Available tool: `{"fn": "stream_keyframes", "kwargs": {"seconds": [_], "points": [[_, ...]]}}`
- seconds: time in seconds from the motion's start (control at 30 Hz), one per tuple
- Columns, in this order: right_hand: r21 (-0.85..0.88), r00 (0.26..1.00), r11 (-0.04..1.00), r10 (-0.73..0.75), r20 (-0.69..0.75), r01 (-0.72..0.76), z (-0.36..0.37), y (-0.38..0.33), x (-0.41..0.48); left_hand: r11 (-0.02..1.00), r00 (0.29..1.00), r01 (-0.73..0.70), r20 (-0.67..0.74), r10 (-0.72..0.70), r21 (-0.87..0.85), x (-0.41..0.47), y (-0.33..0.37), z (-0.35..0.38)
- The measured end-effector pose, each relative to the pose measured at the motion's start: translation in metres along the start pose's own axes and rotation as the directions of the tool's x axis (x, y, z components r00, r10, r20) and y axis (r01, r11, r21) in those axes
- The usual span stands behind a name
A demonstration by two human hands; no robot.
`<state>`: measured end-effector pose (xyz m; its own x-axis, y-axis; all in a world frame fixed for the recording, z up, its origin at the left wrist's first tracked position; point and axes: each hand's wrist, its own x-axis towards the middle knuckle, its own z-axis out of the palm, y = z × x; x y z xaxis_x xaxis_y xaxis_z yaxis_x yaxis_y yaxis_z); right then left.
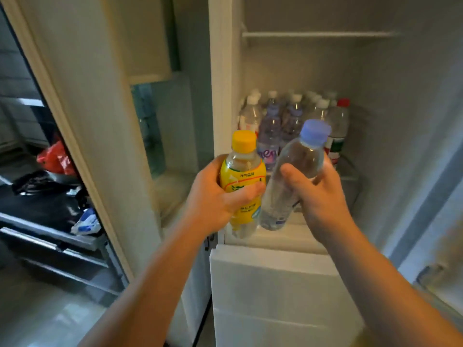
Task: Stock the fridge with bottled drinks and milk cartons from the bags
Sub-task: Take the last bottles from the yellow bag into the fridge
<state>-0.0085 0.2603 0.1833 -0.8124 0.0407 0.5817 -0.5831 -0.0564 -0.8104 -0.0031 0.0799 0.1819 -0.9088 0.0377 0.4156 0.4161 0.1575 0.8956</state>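
Left hand (215,196) gripping yellow-capped bottle (243,176) upright, right hand (318,194) holding clear blue-capped bottle (293,176) tilted, both bottles hovering side by side before open fridge (375,146), shelf behind carrying crowded bottles (288,116), red bag (53,159) lying far left.

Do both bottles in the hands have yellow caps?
No, the left hand holds a yellow-capped bottle, while the right hand holds a clear bottle with a blue cap.
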Motion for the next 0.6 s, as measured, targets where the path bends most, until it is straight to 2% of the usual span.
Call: {"fn": "stream_keyframes", "kwargs": {"seconds": [0.17, 0.37, 0.6], "points": [[0.019, 0.983, 0.984, -0.177, -0.056, 0.178, -0.019, -0.017, 0.085, 0.981, 0.981, -0.190, -0.031, 0.191, 0.032, 0.078, 0.051, 0.009], [0.089, 0.925, 0.922, -0.369, -0.087, 0.376, -0.032, -0.044, 0.177, 0.905, 0.912, -0.389, -0.068, 0.405, 0.169, 0.165, 0.101, 0.024], [0.134, 0.828, 0.818, -0.545, -0.132, 0.559, -0.043, -0.084, 0.257, 0.749, 0.749, -0.599, -0.133, 0.649, 0.284, 0.235, 0.144, 0.042]]}}
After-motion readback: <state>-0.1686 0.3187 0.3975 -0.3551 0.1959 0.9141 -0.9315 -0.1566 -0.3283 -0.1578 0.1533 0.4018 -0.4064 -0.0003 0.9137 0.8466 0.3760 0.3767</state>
